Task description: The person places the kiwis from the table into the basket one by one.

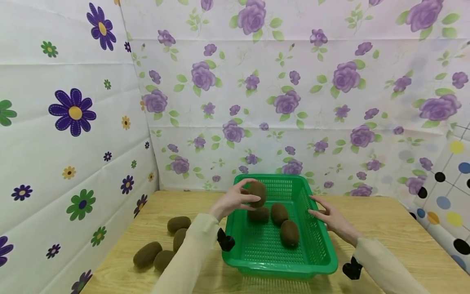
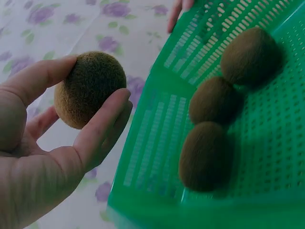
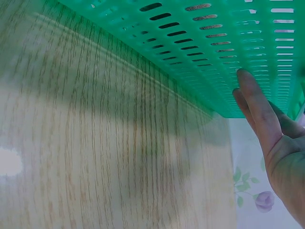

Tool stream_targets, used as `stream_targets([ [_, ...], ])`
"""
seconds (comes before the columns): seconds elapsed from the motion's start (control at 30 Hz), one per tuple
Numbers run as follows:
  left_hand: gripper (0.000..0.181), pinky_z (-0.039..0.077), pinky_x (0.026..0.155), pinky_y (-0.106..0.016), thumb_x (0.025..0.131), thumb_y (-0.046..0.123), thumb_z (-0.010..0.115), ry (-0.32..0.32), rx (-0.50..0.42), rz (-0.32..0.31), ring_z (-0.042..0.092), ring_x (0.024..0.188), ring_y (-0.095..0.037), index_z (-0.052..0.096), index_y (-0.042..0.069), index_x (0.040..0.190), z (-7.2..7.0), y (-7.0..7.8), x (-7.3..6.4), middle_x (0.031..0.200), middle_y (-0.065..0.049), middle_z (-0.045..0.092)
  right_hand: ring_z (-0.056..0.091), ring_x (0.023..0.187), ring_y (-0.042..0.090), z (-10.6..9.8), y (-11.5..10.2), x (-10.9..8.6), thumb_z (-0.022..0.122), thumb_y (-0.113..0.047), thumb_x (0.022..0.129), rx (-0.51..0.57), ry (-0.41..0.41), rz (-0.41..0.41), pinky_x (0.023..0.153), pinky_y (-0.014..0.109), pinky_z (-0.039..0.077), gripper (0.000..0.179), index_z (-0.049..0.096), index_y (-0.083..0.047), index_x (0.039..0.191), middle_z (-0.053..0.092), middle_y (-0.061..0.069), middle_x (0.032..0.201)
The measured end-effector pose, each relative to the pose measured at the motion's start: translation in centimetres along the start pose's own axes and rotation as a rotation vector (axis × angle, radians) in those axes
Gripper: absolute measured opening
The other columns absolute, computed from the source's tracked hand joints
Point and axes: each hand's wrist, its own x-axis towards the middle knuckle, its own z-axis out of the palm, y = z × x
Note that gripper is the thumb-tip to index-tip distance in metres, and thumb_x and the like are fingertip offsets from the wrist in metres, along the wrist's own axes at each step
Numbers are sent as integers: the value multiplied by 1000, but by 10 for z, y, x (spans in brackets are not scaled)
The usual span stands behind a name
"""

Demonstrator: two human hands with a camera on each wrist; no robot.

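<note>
My left hand (image 1: 235,200) holds a brown, fuzzy kiwi (image 1: 258,194) between thumb and fingers, over the back left part of a green plastic basket (image 1: 279,272). Seen from the left wrist, the held kiwi (image 2: 90,89) is clear of the basket wall. Three more kiwis lie on the basket floor: one kiwi (image 1: 258,214) under my left hand, a second kiwi (image 1: 279,214) beside it, and a third kiwi (image 1: 289,233) nearer the front. My right hand (image 1: 332,218) grips the basket's right rim, with fingers (image 3: 259,105) against the outer wall.
Several loose kiwis (image 1: 147,255) lie on the wooden table (image 1: 382,220) left of the basket, partly hidden by my left sleeve (image 1: 191,253). Flower-patterned sheets (image 1: 227,102) hang behind the table and on its left.
</note>
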Motion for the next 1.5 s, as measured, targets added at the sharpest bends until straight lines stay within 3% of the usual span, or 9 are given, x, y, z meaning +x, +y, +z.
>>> stream_targets([
  [0.17,57,46,76,-50,83,-1,64,9,19,-15,57,90,-35,38,10,133,20,-4,13,110,-24,40,49,106,38,1,0,0,52,-24,94,-5,10,-4,67,48,49,63,16,-20,146,22,30,138],
  [0.37,55,50,69,-45,81,-2,65,6,104,-63,56,90,-42,40,8,130,32,-20,23,103,-21,47,49,106,38,2,0,0,53,-24,93,-4,8,-9,68,48,49,64,16,-19,146,24,31,137],
  [0.67,53,50,66,-46,78,-2,69,-6,274,-158,55,86,-34,44,6,124,41,-41,25,117,-17,40,52,103,36,2,3,2,53,-23,93,-1,21,-16,68,48,49,64,17,-19,146,31,33,132],
  [0.93,53,51,62,-46,77,-5,69,-31,288,-210,57,77,-33,41,3,121,48,-53,25,119,-17,38,52,102,36,3,3,2,53,-22,93,11,14,-11,68,49,49,64,16,-17,146,32,34,131],
  [1.2,49,50,62,-46,76,-7,69,-65,398,-248,53,88,-31,40,1,115,53,-59,25,118,-14,38,52,103,36,2,4,0,52,-23,94,14,15,0,69,49,49,63,16,-19,146,31,33,132],
  [1.5,50,50,63,-46,76,-10,67,-80,390,-290,52,90,-34,38,0,115,56,-63,27,113,-16,37,48,108,37,2,4,-1,50,-22,95,17,12,-4,71,49,48,61,16,-21,146,28,31,134],
])
